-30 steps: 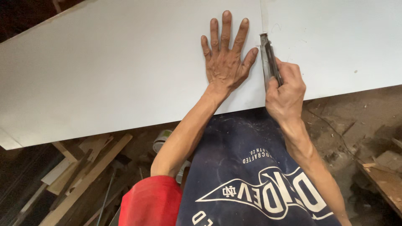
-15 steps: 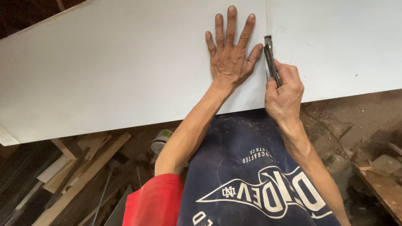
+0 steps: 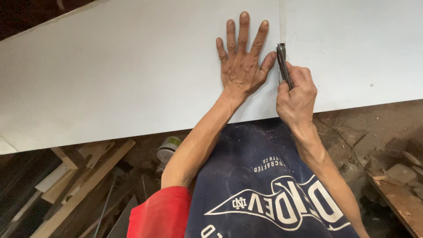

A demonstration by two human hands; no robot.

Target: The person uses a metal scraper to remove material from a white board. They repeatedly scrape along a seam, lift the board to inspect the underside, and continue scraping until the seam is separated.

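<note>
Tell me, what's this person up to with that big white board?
A person leans over a large white panel. The left hand lies flat on it with fingers spread. The right hand grips a slim dark cutting tool, its tip on a thin straight line that runs up the panel beside the left hand. Below the panel's edge, wood offcuts and a small tin lie on the dirty floor.

We are seeing the large white flat board (image 3: 110, 79) lying bare left of our spread left hand (image 3: 242, 66); our right hand (image 3: 297, 94) is crowding it closely. Below, wooden offcuts (image 3: 83, 176) and a small round tin (image 3: 167, 149) are cluttering the floor.
</note>
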